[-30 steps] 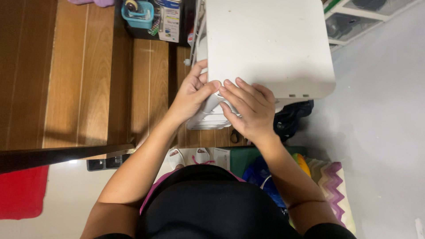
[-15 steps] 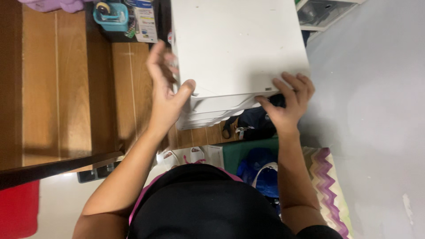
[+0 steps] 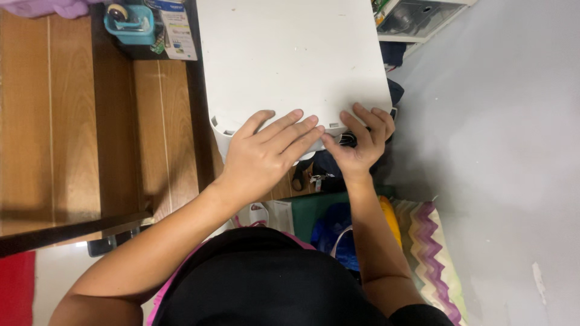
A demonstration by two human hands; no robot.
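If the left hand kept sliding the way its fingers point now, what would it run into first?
The left hand lies flat on the near edge of the white box, fingers aimed up and to the right. Their tips nearly meet the right hand, so it would probably touch that hand's fingers first, though relative height is unclear.

Illumination is even, soft indoor light from overhead, moderately bright. The white box (image 3: 293, 57) top reads bright without blown highlights. A soft shadow falls on the grey floor (image 3: 501, 139) just right of the box, and a darker band lies between the box and the wooden boards (image 3: 66, 121). Focus is acceptable throughout; fine detail is slightly soft. Edge distortion is mild.
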